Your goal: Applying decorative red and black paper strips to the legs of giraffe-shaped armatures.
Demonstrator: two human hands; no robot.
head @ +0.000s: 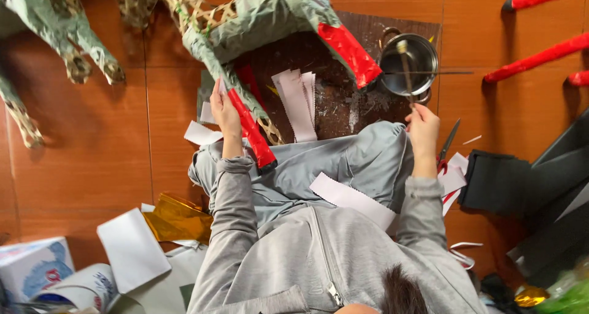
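Note:
My left hand [224,113] presses against a leg [248,127] of a woven bamboo animal frame [257,16] covered in grey-green paper, with red paper wrapped round the leg's lower end. My right hand [422,130] holds a thin wooden brush handle [405,68] whose far end dips into a small steel pot [410,59]. A white paper strip [353,199] with a zigzag edge lies across my lap. More white strips [297,102] lie on the dark board [334,102] ahead of my knees.
Scissors with red handles [446,145] lie right of my knee beside white scraps. Red-wrapped legs [540,26] reach in from the right. A stack of dark sheets [494,182] sits at right, gold foil [178,219] and white paper at left. A second paper-covered frame [49,32] stands at the upper left.

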